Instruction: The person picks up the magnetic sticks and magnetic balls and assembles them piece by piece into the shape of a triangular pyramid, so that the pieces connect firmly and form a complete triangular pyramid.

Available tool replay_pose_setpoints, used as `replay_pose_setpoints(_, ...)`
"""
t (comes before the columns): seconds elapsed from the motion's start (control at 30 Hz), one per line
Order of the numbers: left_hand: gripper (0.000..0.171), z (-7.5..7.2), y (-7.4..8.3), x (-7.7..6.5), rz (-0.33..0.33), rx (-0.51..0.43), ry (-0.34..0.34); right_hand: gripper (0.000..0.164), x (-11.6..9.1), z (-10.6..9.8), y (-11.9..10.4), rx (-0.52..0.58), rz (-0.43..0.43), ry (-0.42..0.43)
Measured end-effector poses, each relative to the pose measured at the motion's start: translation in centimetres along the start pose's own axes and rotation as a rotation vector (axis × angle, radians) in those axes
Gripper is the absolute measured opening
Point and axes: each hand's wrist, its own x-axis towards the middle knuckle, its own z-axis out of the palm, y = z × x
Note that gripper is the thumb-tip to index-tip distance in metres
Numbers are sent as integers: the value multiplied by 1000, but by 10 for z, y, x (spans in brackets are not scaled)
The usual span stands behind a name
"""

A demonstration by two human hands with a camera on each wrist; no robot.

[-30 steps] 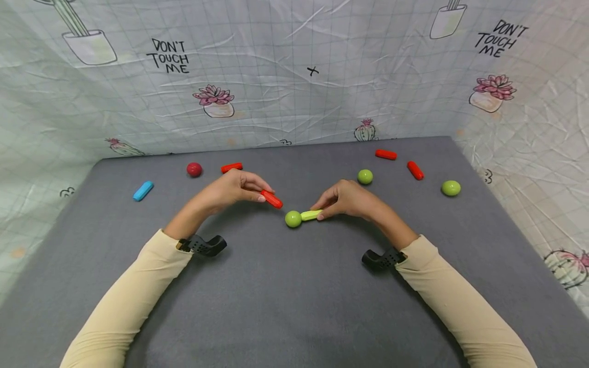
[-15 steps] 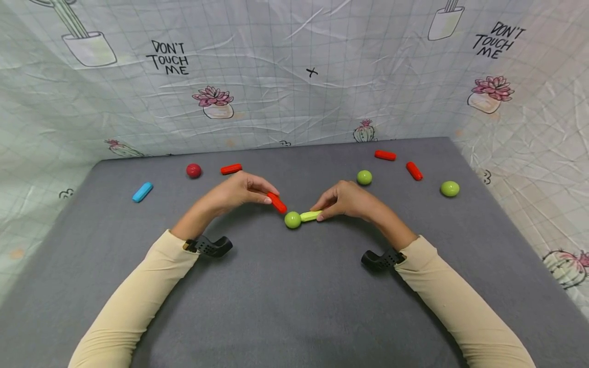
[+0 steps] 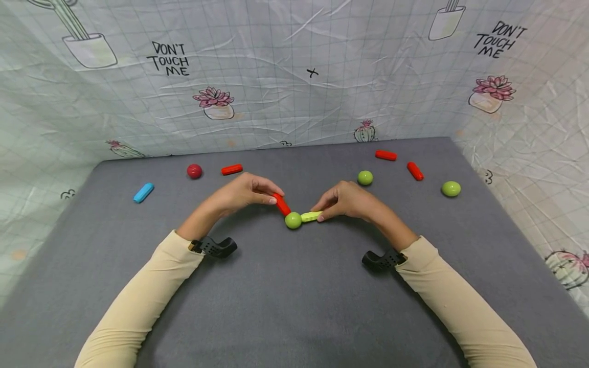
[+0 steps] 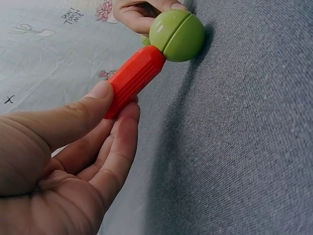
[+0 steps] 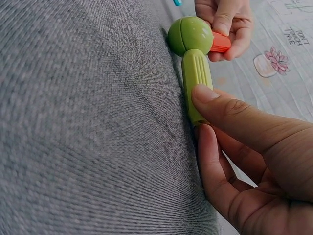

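Between thumb and fingers, my left hand [image 3: 244, 193] pinches a ribbed red stick [image 3: 282, 205] that slants down toward a glossy green ball [image 3: 293, 220]. In the left wrist view the red stick's [image 4: 134, 76] far end meets the ball [image 4: 178, 36], which has a seam round it. On the ball's other side, my right hand [image 3: 346, 198] pinches a yellow-green grooved stick [image 3: 311, 216] by its outer end. Seen from the right wrist, that stick [image 5: 196, 73] lies close along the grey surface with its inner end against the ball.
At the back left of the grey table [image 3: 294, 296] lie a blue stick [image 3: 143, 192], a dark red ball [image 3: 195, 171] and another red stick [image 3: 231, 169]. Farther right are two green balls [image 3: 365, 178] and two red sticks [image 3: 385, 155]. A printed cloth [image 3: 276, 61] hangs behind.
My left hand has moved right and slightly toward me, bringing the red stick from a gap away up to the green ball. The right hand and its stick have stayed in place.
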Motion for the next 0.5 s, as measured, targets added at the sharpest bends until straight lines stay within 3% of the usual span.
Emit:
replay_pose_setpoints(0.23,35,6,0,9,-7,-84,3,22,0,-1,-1,-4,-7,0)
replay_pose_setpoints(0.5,36,21,8,26,-21,-111,117,22,1,1,-1,-14,1,15)
